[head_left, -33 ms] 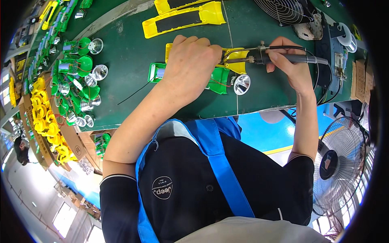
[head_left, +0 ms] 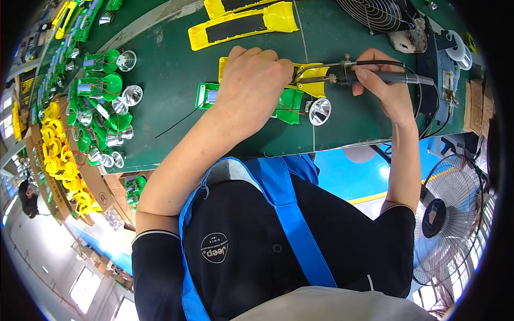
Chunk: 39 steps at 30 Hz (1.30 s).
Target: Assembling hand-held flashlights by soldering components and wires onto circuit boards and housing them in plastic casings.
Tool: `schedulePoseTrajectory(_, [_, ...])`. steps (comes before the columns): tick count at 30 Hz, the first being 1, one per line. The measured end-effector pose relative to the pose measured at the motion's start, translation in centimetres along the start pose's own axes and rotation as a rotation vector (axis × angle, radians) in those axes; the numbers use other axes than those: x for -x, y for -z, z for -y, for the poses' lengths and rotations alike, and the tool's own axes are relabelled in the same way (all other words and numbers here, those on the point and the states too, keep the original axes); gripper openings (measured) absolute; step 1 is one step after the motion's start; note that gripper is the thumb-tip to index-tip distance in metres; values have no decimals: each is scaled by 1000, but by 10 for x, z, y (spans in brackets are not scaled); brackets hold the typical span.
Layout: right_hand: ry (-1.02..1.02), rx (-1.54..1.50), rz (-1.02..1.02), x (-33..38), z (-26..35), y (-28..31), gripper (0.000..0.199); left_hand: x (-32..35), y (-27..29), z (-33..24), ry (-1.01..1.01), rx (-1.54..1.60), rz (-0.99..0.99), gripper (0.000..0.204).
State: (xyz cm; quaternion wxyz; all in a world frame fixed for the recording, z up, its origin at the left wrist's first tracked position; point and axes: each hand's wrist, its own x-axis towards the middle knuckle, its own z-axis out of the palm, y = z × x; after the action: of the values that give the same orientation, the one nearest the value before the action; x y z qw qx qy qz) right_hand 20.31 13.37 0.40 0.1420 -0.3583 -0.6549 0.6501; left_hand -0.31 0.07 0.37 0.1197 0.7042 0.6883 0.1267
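Observation:
My right hand (head_left: 381, 80) grips a soldering iron (head_left: 393, 77) with a dark handle and a thin solder guide tube (head_left: 321, 65) fixed along it. The iron points left, its tip close to my left fingers. My left hand (head_left: 251, 88) is closed, knuckles up, over a yellow plastic casing half (head_left: 313, 88); whatever its fingertips pinch is hidden. Just below the casing lies a green casing half (head_left: 290, 106), partly under my left hand, with a blue-grey cylindrical cell (head_left: 212, 96) at its left end. Thin wires link it to a silver reflector cup (head_left: 319, 112).
Two yellow casing halves with black inlays, one the nearer casing (head_left: 243, 32), lie at the far side. Several green assemblies (head_left: 99, 85) with reflectors crowd the left. A metal-grilled fan (head_left: 372, 13), a solder spool (head_left: 459, 49) and a cable (head_left: 428, 104) occupy the right.

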Motion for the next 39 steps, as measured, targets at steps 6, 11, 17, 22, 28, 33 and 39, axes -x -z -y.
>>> schedulePoseTrajectory(6, [11,-27,-4,4,-1,2,18,-1,2,0,3,29,20,9])
schedulePoseTrajectory(11, [4,-5,29,-2,0,3,18,-1,2,0,1,7,33,8])
schedulePoseTrajectory(17, [-9,22,35,-2,3,4,19,-2,-1,-2,6,-27,4,9])
schedulePoseTrajectory(22, [41,-30,-42,10,-3,9,23,-1,-2,-2,3,-30,-19,9])
schedulePoseTrajectory(28, [66,-40,-84,11,-6,5,25,0,-3,-1,6,-30,-33,9])
schedulePoseTrajectory(33, [168,-158,-121,14,-18,7,27,0,-4,-1,-26,-50,-52,7])
schedulePoseTrajectory(39, [355,-313,-320,28,-33,-16,26,0,-7,0,-35,-63,-78,7])
